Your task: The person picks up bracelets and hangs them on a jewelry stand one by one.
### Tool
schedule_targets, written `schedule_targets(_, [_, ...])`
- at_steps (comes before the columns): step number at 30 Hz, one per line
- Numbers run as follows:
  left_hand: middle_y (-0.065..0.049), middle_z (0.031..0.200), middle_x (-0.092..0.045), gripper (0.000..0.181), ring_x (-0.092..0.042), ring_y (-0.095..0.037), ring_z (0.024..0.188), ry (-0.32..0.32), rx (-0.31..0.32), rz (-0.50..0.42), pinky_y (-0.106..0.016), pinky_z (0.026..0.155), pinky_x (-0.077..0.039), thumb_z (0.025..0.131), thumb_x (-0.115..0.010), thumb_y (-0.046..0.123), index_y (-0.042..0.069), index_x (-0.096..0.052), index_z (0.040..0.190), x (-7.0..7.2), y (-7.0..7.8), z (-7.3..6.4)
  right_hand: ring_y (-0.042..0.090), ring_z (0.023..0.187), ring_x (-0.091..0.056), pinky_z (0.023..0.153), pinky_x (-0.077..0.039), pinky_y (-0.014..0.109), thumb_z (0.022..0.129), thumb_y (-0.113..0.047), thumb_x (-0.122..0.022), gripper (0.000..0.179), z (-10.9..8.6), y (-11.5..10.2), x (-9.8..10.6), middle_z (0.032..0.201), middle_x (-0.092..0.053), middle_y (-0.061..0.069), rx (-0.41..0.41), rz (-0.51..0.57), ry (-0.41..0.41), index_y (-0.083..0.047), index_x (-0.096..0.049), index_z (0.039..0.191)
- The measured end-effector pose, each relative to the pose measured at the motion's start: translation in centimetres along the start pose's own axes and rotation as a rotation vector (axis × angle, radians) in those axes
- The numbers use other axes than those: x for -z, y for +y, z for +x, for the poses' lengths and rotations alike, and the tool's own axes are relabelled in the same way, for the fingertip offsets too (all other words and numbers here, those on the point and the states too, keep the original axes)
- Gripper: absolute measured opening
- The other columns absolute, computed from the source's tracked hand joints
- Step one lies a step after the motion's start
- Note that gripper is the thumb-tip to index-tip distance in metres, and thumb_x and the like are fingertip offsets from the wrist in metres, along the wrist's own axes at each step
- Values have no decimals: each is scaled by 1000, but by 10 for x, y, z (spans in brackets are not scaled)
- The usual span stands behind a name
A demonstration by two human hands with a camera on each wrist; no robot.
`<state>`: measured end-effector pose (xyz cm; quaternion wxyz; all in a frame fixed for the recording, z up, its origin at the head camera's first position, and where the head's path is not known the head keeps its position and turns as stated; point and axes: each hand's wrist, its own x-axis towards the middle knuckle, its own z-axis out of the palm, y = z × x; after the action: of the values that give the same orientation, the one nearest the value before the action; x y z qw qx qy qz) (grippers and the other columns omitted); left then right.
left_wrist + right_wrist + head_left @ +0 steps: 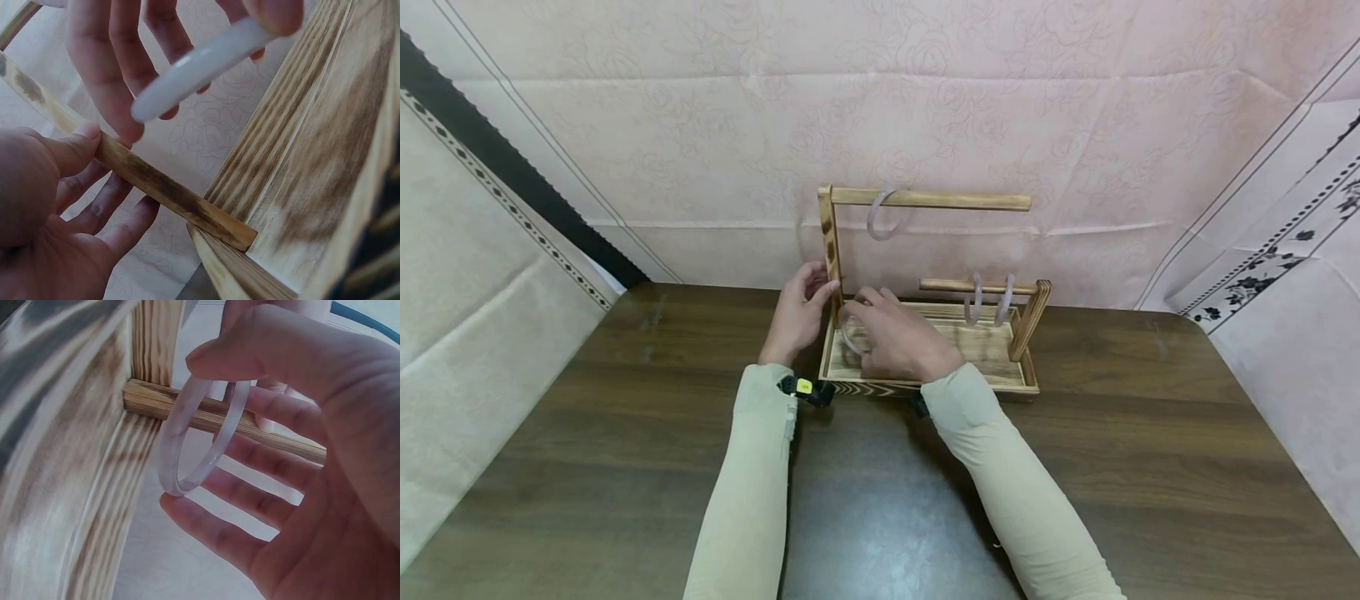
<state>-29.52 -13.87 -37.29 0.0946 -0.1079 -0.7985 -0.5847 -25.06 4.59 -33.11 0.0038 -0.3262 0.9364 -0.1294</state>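
Observation:
A wooden jewelry stand has a tray base, a tall left post and a shorter right post, each with a crossbar. My left hand grips the tall post, its thumb on the near face and fingers behind. Over the tray's left part, my right hand holds a pale translucent bangle between thumb and fingers. Another bangle hangs on the upper crossbar. On the lower crossbar hang two more bangles, one left of the other.
The stand rests near the far edge of a dark wooden table. Directly behind it rises a pale pink patterned cloth. A black wrist strap sits at the left cuff.

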Motion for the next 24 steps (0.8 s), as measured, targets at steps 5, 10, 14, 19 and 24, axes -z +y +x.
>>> schedule_targets(5, [-18,133,-63,34,-61,-30,126,-2,7,8,-46,109,-50,106,-55,15,4,-53,137,1,0,0,22,124,-48,98,-52,40,78,-14,-83,68,-1,-2,5,140,-51,1,-14,17,-10,-21,-57,140])
schedule_targets(10, [-19,133,-62,34,-60,-31,127,-1,8,6,-46,109,-49,106,-54,15,3,-53,137,0,-1,0,22,122,-48,97,-52,38,78,-12,-84,66,-2,-2,8,139,-51,1,-7,36,-1,-20,-58,138])
schedule_targets(14, [-19,133,-62,34,-60,-32,126,-3,7,4,-46,109,-49,105,-55,14,2,-53,137,0,-1,1,21,120,-47,96,-52,37,79,-12,-82,62,-4,-3,11,137,-52,0,14,47,14,-20,-59,137])
schedule_targets(19, [-21,133,-61,35,-60,-33,126,-9,0,-21,-47,108,-49,105,-56,12,-1,-53,136,0,0,1,22,121,-47,96,-52,37,80,-12,-83,63,-7,-4,15,138,-52,0,20,55,26,-20,-58,137])
schedule_targets(24, [-22,132,-61,34,-60,-34,127,-10,-1,-23,-46,108,-49,105,-55,11,-2,-53,136,0,0,1,22,125,-47,97,-54,39,79,-13,-85,65,-8,-6,19,141,-51,-1,5,65,29,-21,-58,138])
